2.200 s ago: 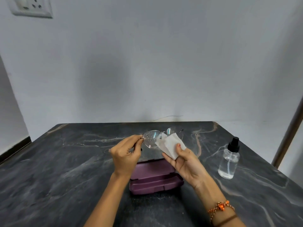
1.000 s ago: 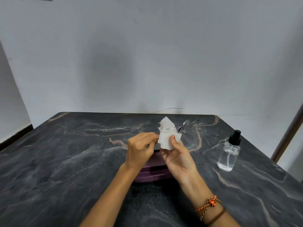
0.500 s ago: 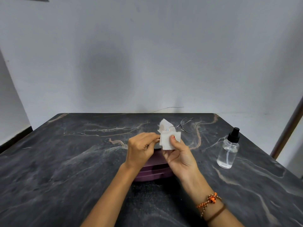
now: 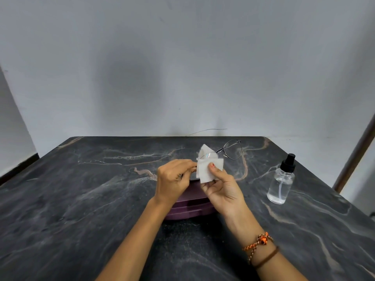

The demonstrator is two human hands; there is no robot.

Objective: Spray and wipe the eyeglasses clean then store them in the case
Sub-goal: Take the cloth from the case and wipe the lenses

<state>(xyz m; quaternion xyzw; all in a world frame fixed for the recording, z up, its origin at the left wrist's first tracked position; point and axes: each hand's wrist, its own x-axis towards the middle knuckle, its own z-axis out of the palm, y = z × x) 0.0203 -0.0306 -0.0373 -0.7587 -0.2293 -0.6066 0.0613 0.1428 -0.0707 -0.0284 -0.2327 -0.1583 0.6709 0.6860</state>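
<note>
Left hand (image 4: pixel 174 179): pinched on eyeglasses (image 4: pixel 231 152) frame end | right hand (image 4: pixel 221 185): white cloth (image 4: pixel 209 169) folded over near lens | case (image 4: pixel 190 205): purple, on tabletop (image 4: pixel 81 199) beneath hands | spray bottle (image 4: pixel 281 181): upright, right.

I am counting two hands in my view: one left hand (image 4: pixel 175 180) and one right hand (image 4: pixel 221 188). I am seeing one pair of eyeglasses (image 4: pixel 231 152), with two lenses showing, one of them folded inside the cloth. I am counting one white cloth (image 4: pixel 206 169), one purple case (image 4: pixel 190 205) and one clear spray bottle (image 4: pixel 281 182) wearing one black cap. One dark marble table (image 4: pixel 81 199) is carrying all of it. On the right wrist I am counting two bands: one orange beaded bracelet (image 4: pixel 259 243) and one plain brown band (image 4: pixel 266 258). I am finding nothing on the left wrist to count.
</note>
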